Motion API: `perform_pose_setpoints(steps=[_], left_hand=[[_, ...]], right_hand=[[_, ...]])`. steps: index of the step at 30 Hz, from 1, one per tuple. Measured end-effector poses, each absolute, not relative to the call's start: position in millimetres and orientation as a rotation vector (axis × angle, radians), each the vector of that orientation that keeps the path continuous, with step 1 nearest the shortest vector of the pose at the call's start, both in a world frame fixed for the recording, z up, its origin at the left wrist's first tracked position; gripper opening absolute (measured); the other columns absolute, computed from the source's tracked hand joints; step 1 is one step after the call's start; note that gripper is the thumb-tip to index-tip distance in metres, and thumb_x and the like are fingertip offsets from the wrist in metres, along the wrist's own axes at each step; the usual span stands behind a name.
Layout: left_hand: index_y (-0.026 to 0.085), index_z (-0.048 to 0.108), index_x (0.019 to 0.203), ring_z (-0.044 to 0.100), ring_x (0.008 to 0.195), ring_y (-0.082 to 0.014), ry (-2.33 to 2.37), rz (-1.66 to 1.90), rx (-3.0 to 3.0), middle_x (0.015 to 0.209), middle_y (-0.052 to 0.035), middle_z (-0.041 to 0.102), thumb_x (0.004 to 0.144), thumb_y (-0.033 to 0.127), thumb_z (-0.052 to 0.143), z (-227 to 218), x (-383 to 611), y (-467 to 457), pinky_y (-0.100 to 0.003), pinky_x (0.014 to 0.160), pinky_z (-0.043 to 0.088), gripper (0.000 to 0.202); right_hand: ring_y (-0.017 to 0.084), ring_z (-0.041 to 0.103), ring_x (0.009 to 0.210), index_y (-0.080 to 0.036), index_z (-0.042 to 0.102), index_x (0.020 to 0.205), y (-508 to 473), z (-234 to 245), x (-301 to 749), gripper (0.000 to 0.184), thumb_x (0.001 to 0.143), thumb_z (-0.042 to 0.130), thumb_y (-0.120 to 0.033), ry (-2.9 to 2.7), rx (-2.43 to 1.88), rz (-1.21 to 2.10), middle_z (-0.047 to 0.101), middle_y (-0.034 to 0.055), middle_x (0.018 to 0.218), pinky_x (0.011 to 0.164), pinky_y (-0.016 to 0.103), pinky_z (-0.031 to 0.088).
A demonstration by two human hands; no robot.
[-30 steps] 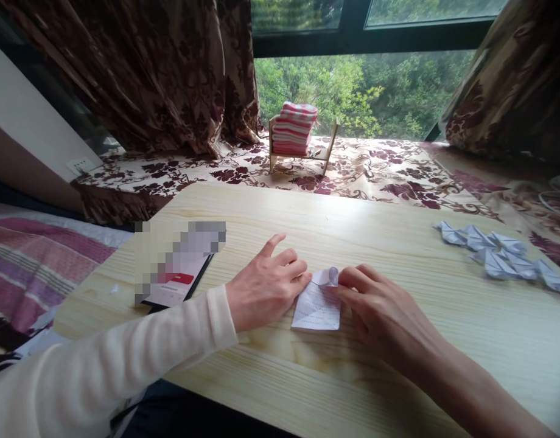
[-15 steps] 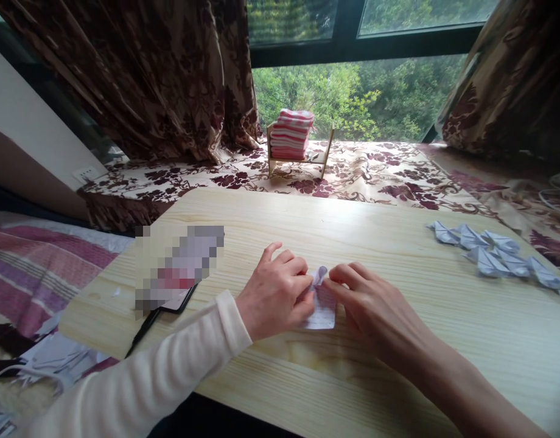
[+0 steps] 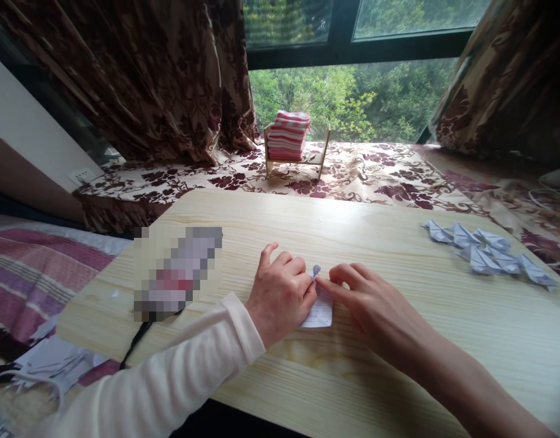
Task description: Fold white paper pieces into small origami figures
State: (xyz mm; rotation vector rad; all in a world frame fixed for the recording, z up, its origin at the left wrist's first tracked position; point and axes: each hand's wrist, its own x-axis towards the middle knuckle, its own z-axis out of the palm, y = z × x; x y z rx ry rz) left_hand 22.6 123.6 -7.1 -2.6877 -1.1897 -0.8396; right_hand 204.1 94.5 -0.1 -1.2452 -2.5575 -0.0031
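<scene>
A small white sheet of paper (image 3: 321,311) lies on the light wooden table (image 3: 375,389), its far end curled up between my hands. My left hand (image 3: 282,292) is closed on the paper's left side, thumb and index finger pressed at the curl, with the little finger raised. From the right, my right hand (image 3: 371,298) has its fingertips closed at the same curl, touching the left fingertips. The paper's near part lies flat toward me; the fingers hide its left edge. Several folded paper pieces (image 3: 481,258) sit in a group at the table's right side.
A partly blurred phone-like object (image 3: 177,274) with a black strap (image 3: 136,344) lies on the left of the table. Paper scraps (image 3: 61,359) are on the bed at lower left. Behind the table, a small wooden rack (image 3: 324,155) holds folded pink-striped cloths (image 3: 289,137).
Both sets of fingertips have drawn closer together at the paper's curled end. My left wrist has shifted slightly right, covering more of the paper's left side. The view has moved a little.
</scene>
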Motion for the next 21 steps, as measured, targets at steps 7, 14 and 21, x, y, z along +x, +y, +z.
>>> perform_pose_setpoints(steps=[7, 14, 21], left_hand=[[0.016, 0.064, 0.064, 0.055, 0.077, -0.0177, -1.144, -0.773, -2.678, 0.071, -0.0015, 0.064, 0.084, 0.019, 0.053, -8, 24, 122, -0.049, 0.102, 0.031, 0.023], [0.016, 0.063, 0.067, 0.055, 0.078, -0.0184, -1.153, -0.766, -2.683, 0.074, -0.0024, 0.065, 0.083, 0.018, 0.053, -6, 24, 121, -0.049, 0.101, 0.032, 0.020], [0.016, 0.064, 0.067, 0.055, 0.078, -0.0185, -1.141, -0.765, -2.693, 0.074, -0.0026, 0.065, 0.084, 0.019, 0.053, -6, 25, 122, -0.048, 0.100, 0.033, 0.021]], right_hand=[[0.022, 0.052, 0.077, -0.016, 0.063, 0.097, 100, 3, 196, 0.028, 0.078, 0.049, 0.001, -2.623, -1.394, -0.200, 0.060, 0.0087, 0.088, 0.061, 0.031, 0.041], [0.023, 0.051, 0.078, -0.015, 0.058, 0.114, 87, 0, 211, 0.037, 0.078, 0.059, -0.008, -2.711, -1.281, -0.398, 0.060, 0.0073, 0.088, 0.063, 0.034, 0.039], [0.023, 0.053, 0.079, -0.015, 0.063, 0.103, 93, 3, 205, 0.025, 0.079, 0.057, -0.008, -2.701, -1.303, -0.335, 0.061, 0.0067, 0.087, 0.064, 0.034, 0.039]])
